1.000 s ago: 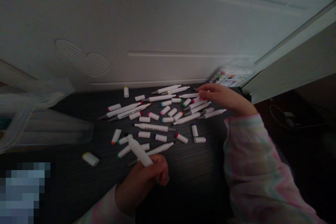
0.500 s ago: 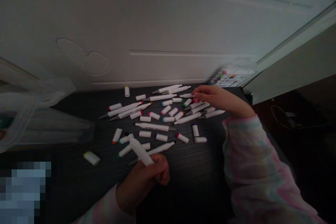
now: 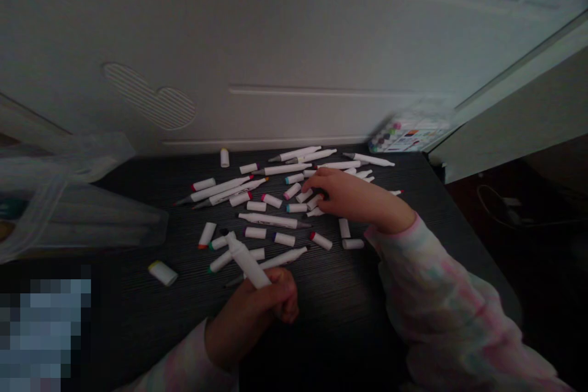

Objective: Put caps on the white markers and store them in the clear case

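My left hand [image 3: 264,303] is closed around a white marker [image 3: 248,262], uncapped, its dark tip pointing up and to the left. Over the right part of the scattered pens hangs my right hand [image 3: 346,196], fingers curved and apart, with nothing seen between them. Just under its fingertips lie a white cap [image 3: 304,196] and a pink-ended cap [image 3: 293,190]. Loose caps with coloured ends, such as a red-ended cap [image 3: 320,241], lie around several uncapped markers, among them a black-tipped marker [image 3: 274,220]. My right hand hides some of the pens.
A clear plastic container [image 3: 138,220] stands on the dark table [image 3: 340,312] at the left. By the white panel [image 3: 294,30] at the back right leans a printed marker case [image 3: 408,133]. A yellow-ended cap [image 3: 163,273] lies off to the left. The table's right edge drops away.
My right hand has moved left and nearer, from the back right pens to the caps in the middle. Pens at the right have shifted. My left hand keeps the marker in place.
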{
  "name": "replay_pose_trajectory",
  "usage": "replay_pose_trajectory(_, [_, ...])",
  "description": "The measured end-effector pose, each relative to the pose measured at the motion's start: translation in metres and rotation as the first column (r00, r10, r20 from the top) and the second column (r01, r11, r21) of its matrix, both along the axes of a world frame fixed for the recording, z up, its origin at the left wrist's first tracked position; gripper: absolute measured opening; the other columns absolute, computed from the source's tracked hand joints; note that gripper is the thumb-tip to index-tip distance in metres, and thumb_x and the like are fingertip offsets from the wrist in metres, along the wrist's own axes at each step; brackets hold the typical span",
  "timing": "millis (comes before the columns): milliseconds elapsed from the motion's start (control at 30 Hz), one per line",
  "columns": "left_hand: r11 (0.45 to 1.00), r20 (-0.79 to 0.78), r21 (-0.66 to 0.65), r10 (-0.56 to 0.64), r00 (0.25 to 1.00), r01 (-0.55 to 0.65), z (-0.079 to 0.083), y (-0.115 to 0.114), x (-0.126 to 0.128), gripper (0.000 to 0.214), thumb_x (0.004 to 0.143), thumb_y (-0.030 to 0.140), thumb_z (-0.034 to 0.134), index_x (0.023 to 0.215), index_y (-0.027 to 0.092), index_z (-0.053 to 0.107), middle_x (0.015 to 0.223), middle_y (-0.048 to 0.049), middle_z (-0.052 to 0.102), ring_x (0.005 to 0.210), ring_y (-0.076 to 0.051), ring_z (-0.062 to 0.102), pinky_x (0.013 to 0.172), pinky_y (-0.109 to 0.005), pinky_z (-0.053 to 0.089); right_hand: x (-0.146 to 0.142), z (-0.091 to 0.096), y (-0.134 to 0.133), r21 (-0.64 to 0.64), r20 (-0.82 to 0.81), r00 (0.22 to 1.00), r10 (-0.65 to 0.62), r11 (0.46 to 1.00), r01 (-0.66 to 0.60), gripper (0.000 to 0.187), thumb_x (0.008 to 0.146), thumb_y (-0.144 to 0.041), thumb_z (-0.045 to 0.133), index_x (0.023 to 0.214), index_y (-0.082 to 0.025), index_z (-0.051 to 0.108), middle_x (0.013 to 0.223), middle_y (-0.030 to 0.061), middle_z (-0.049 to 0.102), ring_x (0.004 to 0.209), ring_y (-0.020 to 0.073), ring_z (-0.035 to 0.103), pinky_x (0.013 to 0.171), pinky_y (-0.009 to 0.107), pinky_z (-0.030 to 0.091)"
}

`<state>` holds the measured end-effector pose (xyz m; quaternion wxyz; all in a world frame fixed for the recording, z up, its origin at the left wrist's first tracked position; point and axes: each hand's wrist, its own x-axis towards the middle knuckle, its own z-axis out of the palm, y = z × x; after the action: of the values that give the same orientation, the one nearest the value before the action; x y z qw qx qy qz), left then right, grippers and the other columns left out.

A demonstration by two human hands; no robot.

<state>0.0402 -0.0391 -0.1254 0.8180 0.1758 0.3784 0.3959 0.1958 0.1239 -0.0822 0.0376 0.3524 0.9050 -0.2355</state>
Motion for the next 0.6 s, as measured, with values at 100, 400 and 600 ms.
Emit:
replay_pose_trajectory(100, [1.000,0.018,0.002,0.003,1.000,-0.003,-0.0010,-0.0001,0.0002,0.030,0.068,0.030,0.058,0.048,0.014,0.041,0.051,0.0014,0.043,0.048,-0.009,0.040,0.051,-0.025,0.030,-0.0024,-0.0029,-0.0012,0.005,0.022,1.000,-0.005,1.000,0.005,0.037,0.070,-0.009,0.047,0.105,-0.017,0.058,0.097,0.0091,0.055,0.093,0.0198,0.051,0.084,0.031,0.037])
replay_pose_trajectory(400, [1.000,0.020,-0.003,0.003,1.000,-0.003,-0.0004,0.0004,0.0008,0.031,0.067,0.029,0.059,0.047,0.014,0.041,0.050,0.0013,0.043,0.047,-0.009,0.039,0.050,-0.025,0.029,-0.0041,-0.0062,-0.0007,0.058,0.052,0.999,0.014,0.998,-0.017,0.035,0.073,-0.015,0.048,0.107,-0.016,0.057,0.099,0.0113,0.056,0.094,0.0222,0.051,0.083,0.032,0.038])
replay_pose_trajectory(600, [1.000,0.027,-0.015,0.011,1.000,-0.010,-0.0007,0.0004,0.0007,0.030,0.066,0.028,0.059,0.046,0.014,0.042,0.049,0.0012,0.043,0.047,-0.009,0.039,0.050,-0.025,0.029,-0.0054,-0.0058,-0.0016,0.088,0.066,0.997,0.035,0.995,-0.041,0.035,0.072,-0.014,0.048,0.106,-0.016,0.058,0.099,0.0104,0.057,0.094,0.0219,0.051,0.083,0.032,0.038])
